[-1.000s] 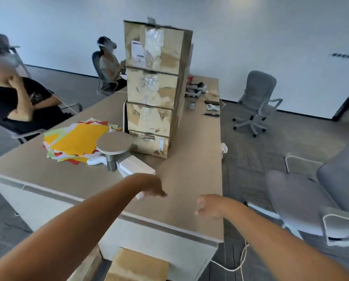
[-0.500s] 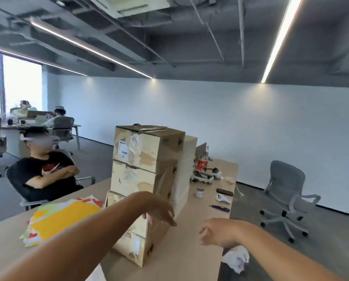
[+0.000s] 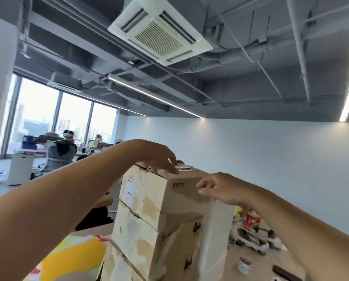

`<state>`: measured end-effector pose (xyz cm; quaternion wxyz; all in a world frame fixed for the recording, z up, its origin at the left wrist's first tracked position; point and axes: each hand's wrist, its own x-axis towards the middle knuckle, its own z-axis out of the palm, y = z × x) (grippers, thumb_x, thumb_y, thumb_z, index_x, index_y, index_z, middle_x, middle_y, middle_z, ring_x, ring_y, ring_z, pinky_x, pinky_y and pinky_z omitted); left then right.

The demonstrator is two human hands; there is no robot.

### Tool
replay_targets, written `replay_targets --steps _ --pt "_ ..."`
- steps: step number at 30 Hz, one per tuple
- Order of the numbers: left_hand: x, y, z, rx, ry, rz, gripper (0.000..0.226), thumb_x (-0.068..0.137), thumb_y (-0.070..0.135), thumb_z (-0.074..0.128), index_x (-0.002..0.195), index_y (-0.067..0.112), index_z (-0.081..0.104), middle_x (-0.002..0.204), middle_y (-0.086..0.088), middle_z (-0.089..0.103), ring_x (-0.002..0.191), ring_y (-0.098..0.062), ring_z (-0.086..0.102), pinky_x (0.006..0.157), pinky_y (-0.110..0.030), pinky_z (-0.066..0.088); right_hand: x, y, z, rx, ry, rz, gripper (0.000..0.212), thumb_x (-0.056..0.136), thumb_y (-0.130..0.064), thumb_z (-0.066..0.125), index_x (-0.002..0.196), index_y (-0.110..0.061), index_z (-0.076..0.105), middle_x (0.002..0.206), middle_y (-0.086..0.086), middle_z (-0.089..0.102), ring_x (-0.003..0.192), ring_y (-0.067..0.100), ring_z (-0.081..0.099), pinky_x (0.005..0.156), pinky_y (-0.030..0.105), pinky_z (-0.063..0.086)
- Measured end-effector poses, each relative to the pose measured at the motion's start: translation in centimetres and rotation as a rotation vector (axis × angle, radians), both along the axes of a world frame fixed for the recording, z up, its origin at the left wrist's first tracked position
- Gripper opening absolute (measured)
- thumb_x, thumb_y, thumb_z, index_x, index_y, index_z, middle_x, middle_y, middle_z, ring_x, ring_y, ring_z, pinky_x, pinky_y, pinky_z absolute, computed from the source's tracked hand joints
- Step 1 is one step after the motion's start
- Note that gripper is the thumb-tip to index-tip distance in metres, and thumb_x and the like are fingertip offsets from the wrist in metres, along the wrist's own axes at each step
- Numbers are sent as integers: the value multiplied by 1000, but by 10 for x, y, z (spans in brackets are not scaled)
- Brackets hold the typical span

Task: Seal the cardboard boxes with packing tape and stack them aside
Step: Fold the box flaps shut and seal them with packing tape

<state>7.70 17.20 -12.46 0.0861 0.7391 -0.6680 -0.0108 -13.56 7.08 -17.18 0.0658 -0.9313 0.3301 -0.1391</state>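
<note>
In the head view, a stack of boxes (image 3: 149, 236) stands on the table (image 3: 256, 262), and the top box (image 3: 149, 191) sits square on the one below. The left hand (image 3: 159, 159) rests on the lid at its near edge, fingers spread and bent down onto the cardboard, holding nothing. The right hand (image 3: 216, 189) is at the box's right upper corner with curled fingers, and it seems to pinch a clear strip (image 3: 210, 236) that hangs down across the side of the stack. It is likely tape, though blur keeps me from being sure.

The step looks like taping or tidying the top box. To do it well, the left hand should press the lid flat and steady the tall stack. The right hand should pull the strip taut and smooth it down without sideways tugging, since a hard pull could tip the pile. Coloured paper (image 3: 74, 256) lies to the left.
</note>
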Motion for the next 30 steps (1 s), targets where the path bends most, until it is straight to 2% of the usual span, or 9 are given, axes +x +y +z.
replay_targets --steps 3,5,11,15,19,21,22,26,30 --pt "17 -36 -1 -400 50 110 41 93 51 60 129 29 61 123 8 66 92 -11 61 94 -30 47 28 -58 18 -128 -236 44 22 96 -39 54 115 -34 62 104 -18 59 92 4 59 73 26 47" --pt "23 -58 -12 -632 69 237 40 93 49 60 129 32 59 115 11 70 98 -14 65 92 -37 53 45 -91 19 -195 -430 78 21 96 -35 54 115 -33 61 98 -24 60 88 0 59 76 29 51" --pt "36 -112 -55 -873 -16 477 41 94 40 54 134 34 48 109 14 69 104 -16 63 81 -37 50 89 -183 -5 -246 -632 57 29 96 -26 52 124 -34 53 115 -17 56 106 10 53 84 37 49" --pt "49 -137 -74 -739 52 631 47 92 42 56 137 33 45 128 7 61 124 -22 51 96 -42 43 118 -242 -2 -189 -494 78 33 95 -31 53 128 -32 52 124 -6 57 114 16 54 90 40 49" --pt "60 -151 -70 -324 100 844 79 86 65 58 151 27 34 155 -2 34 143 -31 29 112 -49 31 136 -280 8 -13 -120 49 56 92 -57 52 142 -34 43 148 2 41 133 26 42 102 39 40" --pt "56 -154 -62 -129 143 959 88 84 76 50 154 24 31 159 -8 29 145 -32 29 119 -48 22 137 -285 12 125 88 93 66 92 -63 48 148 -30 34 157 6 29 141 29 33 110 40 31" --pt "50 -156 -58 -84 195 998 86 87 74 48 153 21 33 156 -9 34 141 -31 36 117 -43 28 135 -286 13 171 182 124 68 94 -63 44 151 -29 29 159 7 23 144 29 28 113 40 26" --pt "31 -157 -56 -161 421 1081 68 93 60 53 140 12 48 139 -8 53 121 -29 57 100 -36 47 135 -295 9 202 172 209 75 92 -67 42 153 -24 28 160 8 23 144 31 27 118 45 23" --pt "3 -156 -62 -323 341 1175 60 91 53 63 135 12 55 130 -10 60 115 -25 59 96 -34 47 121 -302 -5 164 61 297 70 93 -61 47 148 -19 37 150 9 41 131 28 44 107 38 37"
